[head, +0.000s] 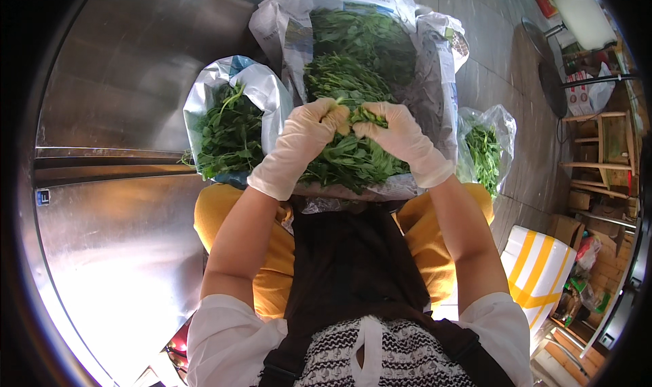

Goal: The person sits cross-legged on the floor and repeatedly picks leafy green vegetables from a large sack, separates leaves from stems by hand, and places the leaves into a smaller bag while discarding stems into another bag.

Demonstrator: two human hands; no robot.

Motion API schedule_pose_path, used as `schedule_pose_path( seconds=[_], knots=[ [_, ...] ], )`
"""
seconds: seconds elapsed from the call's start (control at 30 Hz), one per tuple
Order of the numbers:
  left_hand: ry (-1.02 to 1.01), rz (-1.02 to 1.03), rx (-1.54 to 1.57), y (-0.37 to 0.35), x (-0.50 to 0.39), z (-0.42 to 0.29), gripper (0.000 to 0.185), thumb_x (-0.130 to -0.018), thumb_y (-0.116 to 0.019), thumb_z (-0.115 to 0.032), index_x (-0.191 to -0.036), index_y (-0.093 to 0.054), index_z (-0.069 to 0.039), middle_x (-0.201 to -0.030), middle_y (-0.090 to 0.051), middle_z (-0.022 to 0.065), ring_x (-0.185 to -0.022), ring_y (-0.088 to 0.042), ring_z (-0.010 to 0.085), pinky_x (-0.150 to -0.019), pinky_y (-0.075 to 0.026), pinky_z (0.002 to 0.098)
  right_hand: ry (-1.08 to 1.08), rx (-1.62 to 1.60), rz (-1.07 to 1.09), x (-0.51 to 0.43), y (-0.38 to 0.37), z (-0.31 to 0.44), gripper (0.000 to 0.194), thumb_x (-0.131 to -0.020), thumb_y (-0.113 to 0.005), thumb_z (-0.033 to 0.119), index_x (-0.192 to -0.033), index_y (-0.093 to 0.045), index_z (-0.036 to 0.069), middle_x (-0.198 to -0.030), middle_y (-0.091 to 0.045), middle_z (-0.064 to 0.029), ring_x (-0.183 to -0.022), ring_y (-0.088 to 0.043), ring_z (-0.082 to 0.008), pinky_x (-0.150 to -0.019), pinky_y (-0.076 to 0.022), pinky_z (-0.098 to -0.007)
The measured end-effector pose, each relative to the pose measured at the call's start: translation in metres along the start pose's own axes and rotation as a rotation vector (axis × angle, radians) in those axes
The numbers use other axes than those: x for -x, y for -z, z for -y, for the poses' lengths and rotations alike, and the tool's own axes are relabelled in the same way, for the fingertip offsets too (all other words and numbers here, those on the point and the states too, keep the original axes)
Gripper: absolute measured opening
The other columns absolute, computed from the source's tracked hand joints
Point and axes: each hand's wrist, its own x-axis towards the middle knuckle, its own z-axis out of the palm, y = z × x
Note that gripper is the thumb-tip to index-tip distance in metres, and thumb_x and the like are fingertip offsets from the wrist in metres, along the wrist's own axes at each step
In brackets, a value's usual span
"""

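Note:
Both hands wear thin whitish gloves and meet over a large paper-lined container of leafy green shoots. My left hand pinches pale stem ends between thumb and fingers. A small bunch of green leaves and stems is gripped by my right hand, close beside the left. Below the hands, more loose greens lie along the container's near side. To the left stands a white plastic bag full of leafy greens. A clear plastic bag with cut greens stands to the right.
Stainless-steel cabinet doors rise on the left. Grey floor tiles run along the right. Beyond them are a stool with a white seat, a wooden chair and a white foam box with yellow tape.

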Motion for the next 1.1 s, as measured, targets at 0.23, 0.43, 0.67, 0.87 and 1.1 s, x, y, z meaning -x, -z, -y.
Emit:
schedule_pose_path(
  seconds=[0.23, 0.43, 0.67, 0.87, 1.1],
  knots=[
    [0.184, 0.092, 0.393, 0.022, 0.001, -0.009, 0.021, -0.102, -0.05, -0.019, -0.106, -0.062, -0.002, -0.09, -0.07, 0.0056, -0.067, -0.06, 0.0099, -0.067, -0.05, 0.0237, -0.152, 0.274, -0.012, -0.003, 0.004, -0.004, 0.046, -0.086, -0.07, 0.026, -0.125, -0.058, 0.004, -0.102, -0.069, -0.0163, -0.093, -0.066, -0.0323, -0.083, -0.0502, -0.0377],
    [0.118, 0.078, 0.372, 0.022, -0.001, -0.004, 0.019, -0.099, -0.046, -0.005, -0.107, -0.064, -0.002, -0.096, -0.067, 0.0052, -0.076, -0.056, 0.0079, -0.071, -0.047, 0.0217, 0.0, 0.628, 0.195, -0.002, -0.062, -0.016, 0.033, -0.082, -0.068, 0.031, -0.113, -0.066, 0.018, -0.092, -0.069, -0.0117, -0.09, -0.067, -0.0332, -0.077, -0.0526, -0.0434],
    [0.166, 0.022, 0.173, 0.029, -0.004, 0.002, 0.019, -0.099, -0.055, -0.013, -0.111, -0.065, -0.002, -0.082, -0.058, -0.0034, -0.072, -0.05, 0.0046, -0.066, -0.043, 0.0192, 0.072, 0.504, 0.039, -0.01, -0.049, -0.024, 0.041, -0.083, -0.071, 0.032, -0.119, -0.065, 0.012, -0.104, -0.068, -0.0104, -0.101, -0.063, -0.0334, -0.086, -0.0511, -0.0414],
    [0.103, -0.096, 0.265, 0.017, -0.008, 0.01, 0.028, -0.094, -0.067, -0.025, -0.113, -0.065, -0.005, -0.086, -0.061, -0.0031, -0.075, -0.052, 0.0054, -0.065, -0.043, 0.0227, -0.06, -0.039, -0.021, 0.0, -0.013, -0.003, 0.051, -0.082, -0.076, 0.032, -0.12, -0.062, 0.0, -0.11, -0.069, -0.0129, -0.101, -0.064, -0.0305, -0.088, -0.0488, -0.0353],
    [0.132, 0.022, -0.081, 0.003, -0.006, 0.019, 0.029, -0.095, -0.063, -0.028, -0.107, -0.064, -0.001, -0.081, -0.065, 0.0044, -0.073, -0.057, 0.0145, -0.07, -0.047, 0.0295, 0.127, 0.171, -0.082, 0.009, -0.009, 0.011, 0.046, -0.079, -0.078, 0.033, -0.114, -0.066, 0.005, -0.099, -0.07, -0.014, -0.091, -0.067, -0.03, -0.081, -0.0516, -0.0356]
  ],
)
